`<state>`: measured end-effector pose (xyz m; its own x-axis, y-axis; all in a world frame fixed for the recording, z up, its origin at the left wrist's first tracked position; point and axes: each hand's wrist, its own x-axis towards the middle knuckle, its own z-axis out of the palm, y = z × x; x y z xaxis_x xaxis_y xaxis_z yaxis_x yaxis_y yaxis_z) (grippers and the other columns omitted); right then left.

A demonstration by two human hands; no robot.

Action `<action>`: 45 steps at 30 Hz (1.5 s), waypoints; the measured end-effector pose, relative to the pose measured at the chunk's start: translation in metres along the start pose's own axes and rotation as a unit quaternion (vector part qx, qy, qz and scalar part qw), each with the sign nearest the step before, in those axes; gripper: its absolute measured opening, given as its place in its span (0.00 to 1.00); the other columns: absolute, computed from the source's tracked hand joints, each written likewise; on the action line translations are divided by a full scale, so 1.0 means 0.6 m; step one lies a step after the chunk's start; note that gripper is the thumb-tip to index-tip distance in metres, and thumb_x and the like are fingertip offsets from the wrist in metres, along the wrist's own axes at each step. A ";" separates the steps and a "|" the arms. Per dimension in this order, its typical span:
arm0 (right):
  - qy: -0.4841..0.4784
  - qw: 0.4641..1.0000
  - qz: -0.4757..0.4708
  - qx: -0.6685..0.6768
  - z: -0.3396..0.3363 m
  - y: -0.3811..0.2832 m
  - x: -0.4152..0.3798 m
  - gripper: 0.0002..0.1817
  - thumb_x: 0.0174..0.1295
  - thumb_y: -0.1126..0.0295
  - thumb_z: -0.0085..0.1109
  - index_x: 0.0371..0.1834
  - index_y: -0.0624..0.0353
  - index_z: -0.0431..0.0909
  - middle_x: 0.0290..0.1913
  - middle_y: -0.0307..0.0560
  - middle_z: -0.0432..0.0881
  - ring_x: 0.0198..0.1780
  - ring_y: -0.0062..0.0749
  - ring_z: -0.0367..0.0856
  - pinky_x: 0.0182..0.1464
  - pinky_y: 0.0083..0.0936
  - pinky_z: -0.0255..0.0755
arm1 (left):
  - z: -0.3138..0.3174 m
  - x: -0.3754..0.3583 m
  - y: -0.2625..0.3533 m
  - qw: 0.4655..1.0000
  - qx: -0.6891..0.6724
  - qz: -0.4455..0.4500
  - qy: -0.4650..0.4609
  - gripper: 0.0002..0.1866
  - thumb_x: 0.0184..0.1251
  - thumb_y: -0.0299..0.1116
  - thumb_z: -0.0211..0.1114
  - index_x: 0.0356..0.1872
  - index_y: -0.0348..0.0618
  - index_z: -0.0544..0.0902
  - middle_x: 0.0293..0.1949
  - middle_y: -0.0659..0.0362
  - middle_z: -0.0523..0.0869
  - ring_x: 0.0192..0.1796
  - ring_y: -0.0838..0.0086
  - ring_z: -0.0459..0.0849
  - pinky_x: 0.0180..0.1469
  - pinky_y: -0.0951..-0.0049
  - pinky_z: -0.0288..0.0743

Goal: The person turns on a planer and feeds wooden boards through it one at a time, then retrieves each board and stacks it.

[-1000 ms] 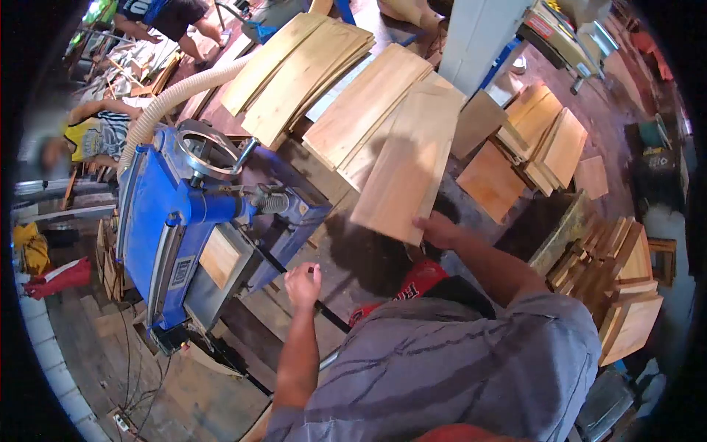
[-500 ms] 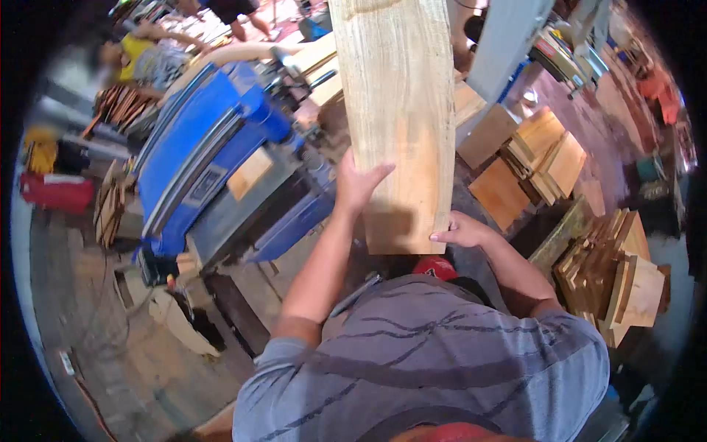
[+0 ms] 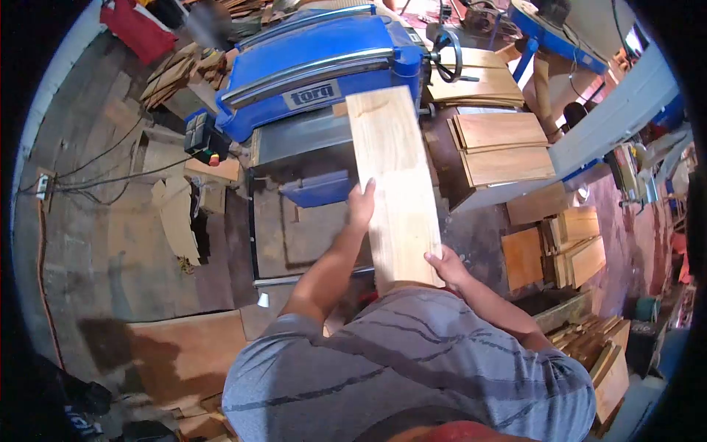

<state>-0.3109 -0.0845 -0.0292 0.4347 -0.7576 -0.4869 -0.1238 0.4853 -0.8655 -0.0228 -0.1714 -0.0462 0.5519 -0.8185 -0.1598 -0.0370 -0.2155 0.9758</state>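
A long pale wooden board [image 3: 401, 184] is held out in front of my body, its near end close to my waist. My left hand [image 3: 361, 205] grips its left edge with the thumb on the upper face. Lower down, my right hand [image 3: 448, 267] clasps the right edge near the close end, thumb also on top. Below both palms the other fingers are hidden. The board's far end overlaps the blue planer [image 3: 313, 62] marked "torq", in front of its metal bed [image 3: 302, 138]. A small wood piece [image 3: 339, 110] shows beside the board's left edge.
Stacked boards [image 3: 504, 151] lie right of the planer, near its handwheel [image 3: 446, 55]. More wood piles [image 3: 578, 250] stand at right. A switch box [image 3: 204, 136] and cables [image 3: 110, 177] are at left. A grey post [image 3: 618, 121] slants at upper right.
My view has turned left, so the planer now sits straight ahead. The board has come lower and looks shorter, its far end now in view. Both hands keep their grip on it.
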 end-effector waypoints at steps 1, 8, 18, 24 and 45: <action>-0.003 1.000 -0.001 -0.004 0.007 -0.009 0.002 0.21 0.68 0.69 0.61 0.60 0.68 0.72 0.51 0.47 0.82 0.52 0.30 0.79 0.57 0.30 0.72 | -0.014 0.002 -0.017 1.000 -0.003 0.001 0.004 0.18 0.70 0.41 0.64 0.46 0.33 0.83 0.42 0.49 0.89 0.46 0.62 0.86 0.51 0.63 0.75; -0.024 0.999 0.036 0.022 0.044 -0.016 0.038 0.20 0.71 0.64 0.58 0.58 0.68 0.73 0.51 0.48 0.83 0.51 0.30 0.80 0.55 0.30 0.74 | -0.057 -0.024 -0.079 0.995 0.049 0.084 0.017 0.31 0.67 0.40 0.65 0.66 0.35 0.69 0.62 0.40 0.75 0.64 0.53 0.75 0.65 0.62 0.68; 0.029 0.997 0.054 0.050 0.077 -0.035 0.175 0.20 0.74 0.59 0.53 0.54 0.67 0.77 0.48 0.52 0.85 0.46 0.33 0.82 0.51 0.32 0.76 | -0.085 -0.199 0.018 0.817 0.463 0.252 -0.236 0.47 0.51 0.50 0.73 0.72 0.42 0.64 0.74 0.38 0.57 0.77 0.46 0.53 0.75 0.40 0.45; 0.038 0.997 0.035 0.051 0.097 -0.071 0.192 0.20 0.75 0.59 0.51 0.55 0.67 0.77 0.48 0.51 0.85 0.46 0.33 0.82 0.52 0.31 0.75 | -0.113 -0.204 0.025 0.785 0.471 0.308 -0.258 0.57 0.40 0.53 0.78 0.74 0.44 0.62 0.75 0.40 0.58 0.77 0.47 0.54 0.74 0.40 0.45; 0.041 0.997 0.040 0.057 0.098 -0.123 0.280 0.19 0.75 0.58 0.51 0.54 0.65 0.77 0.46 0.50 0.85 0.44 0.32 0.82 0.48 0.31 0.76 | -0.057 -0.090 0.083 0.706 0.582 0.267 -0.303 0.60 0.46 0.49 0.76 0.79 0.51 0.48 0.78 0.38 0.44 0.78 0.36 0.41 0.71 0.26 0.36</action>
<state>-0.1762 -0.2221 -0.0402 0.3522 -0.7460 -0.5652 -0.0501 0.5880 -0.8073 -0.0259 -0.1198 0.0164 -0.2430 -0.9504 -0.1943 -0.9593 0.2057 0.1936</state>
